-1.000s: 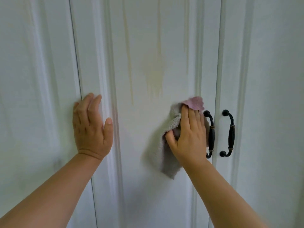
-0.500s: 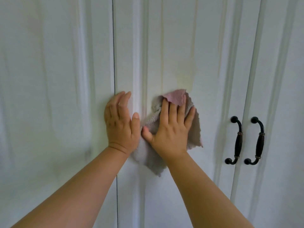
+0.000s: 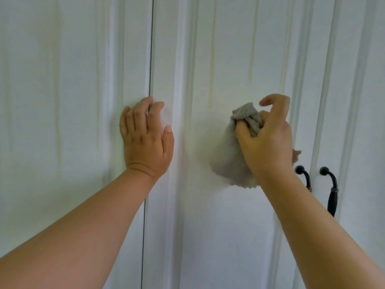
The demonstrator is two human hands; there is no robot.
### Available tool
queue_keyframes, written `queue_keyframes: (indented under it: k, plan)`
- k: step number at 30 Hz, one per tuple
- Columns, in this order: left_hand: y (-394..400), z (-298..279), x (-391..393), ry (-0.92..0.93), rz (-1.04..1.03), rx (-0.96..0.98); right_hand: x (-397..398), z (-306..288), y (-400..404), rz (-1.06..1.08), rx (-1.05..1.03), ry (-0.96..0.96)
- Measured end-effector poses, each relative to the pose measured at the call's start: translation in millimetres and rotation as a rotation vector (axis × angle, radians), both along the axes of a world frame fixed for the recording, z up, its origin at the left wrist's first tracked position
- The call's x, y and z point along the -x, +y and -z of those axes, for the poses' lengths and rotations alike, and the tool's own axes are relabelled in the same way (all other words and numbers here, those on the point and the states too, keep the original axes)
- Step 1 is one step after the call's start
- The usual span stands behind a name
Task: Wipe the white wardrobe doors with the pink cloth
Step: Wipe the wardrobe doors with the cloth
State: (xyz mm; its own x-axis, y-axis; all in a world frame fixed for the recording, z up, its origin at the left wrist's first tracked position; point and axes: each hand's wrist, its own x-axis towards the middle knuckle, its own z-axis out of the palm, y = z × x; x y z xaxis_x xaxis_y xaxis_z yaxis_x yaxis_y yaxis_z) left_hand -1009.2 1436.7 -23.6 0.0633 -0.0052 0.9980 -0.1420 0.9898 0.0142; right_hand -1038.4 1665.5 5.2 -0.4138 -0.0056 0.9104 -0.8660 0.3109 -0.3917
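Note:
White panelled wardrobe doors [image 3: 225, 226] fill the view, with faint yellowish drip streaks running down them. My left hand [image 3: 145, 138] presses flat against the doors, its fingers straight across the dark gap between two doors. My right hand [image 3: 268, 140] grips the bunched cloth [image 3: 229, 157], which looks greyish here with a pink corner showing at the right. Thumb and curled fingers pinch the cloth's top; the index finger is lifted. The cloth hangs down against the middle door panel.
Two black curved handles [image 3: 332, 195] sit at the right on either side of a door seam, partly hidden by my right forearm. A dark vertical gap [image 3: 149, 59] separates the left door from the middle one.
My right hand has shifted right, away from my left hand, and gone from pressing the cloth flat with straight fingers to bunching it in a pinch. The left hand stays flat on the door.

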Motion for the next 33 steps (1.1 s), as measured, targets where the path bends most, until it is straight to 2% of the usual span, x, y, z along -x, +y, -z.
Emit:
queue_keyframes:
  k: [3,5,6,8,11,13,16,19,21,23,25,27,30,33]
  plan:
    - [0.3,-0.4,-0.6,-0.006,-0.020,0.000,-8.5,-6.2,23.9,0.075,-0.479,-0.404]
    - [1.9,-0.4,-1.0,-0.014,-0.016,-0.006,-9.5,-9.1,36.9,0.135,-0.726,-0.486]
    - [0.9,0.0,-1.3,-0.016,-0.018,-0.007,-8.8,-10.6,39.9,0.160,-0.771,-0.473]
    - [1.0,0.6,-1.2,-0.015,-0.025,-0.005,-7.4,-15.8,44.7,0.177,-0.632,-0.394]
    - [2.2,0.6,-1.0,-0.007,-0.027,-0.008,-2.6,-22.0,34.0,0.226,-0.089,-0.209]
    - [3.7,0.4,-0.6,-0.003,-0.022,-0.012,-5.1,-17.5,10.5,0.168,0.107,-0.073]
    - [4.5,0.5,-1.3,-0.010,-0.018,-0.016,-12.9,13.7,-33.7,-0.051,0.038,-0.006]
    - [3.3,-0.3,-1.4,-0.007,-0.019,-0.011,-8.0,45.4,-53.7,-0.123,-0.056,0.091]
    - [2.2,-0.1,-1.2,-0.001,-0.012,-0.012,2.7,63.1,-58.1,-0.078,-0.128,0.257]
    - [1.8,0.4,-1.2,0.005,-0.005,-0.007,14.1,82.9,-62.2,0.110,-0.195,0.458]
    - [1.2,0.8,-1.2,0.010,-0.002,-0.003,23.8,103.1,-69.1,0.244,-0.238,0.545]
    - [0.7,1.3,-1.5,0.015,-0.004,-0.005,25.9,116.3,-76.3,0.165,-0.327,0.607]
    - [1.7,-0.1,-1.5,0.030,0.019,-0.008,26.4,105.2,-75.7,0.067,-0.457,0.670]
    - [-0.1,1.5,-0.7,0.041,0.033,0.000,31.4,56.5,-75.7,0.137,-0.488,0.652]
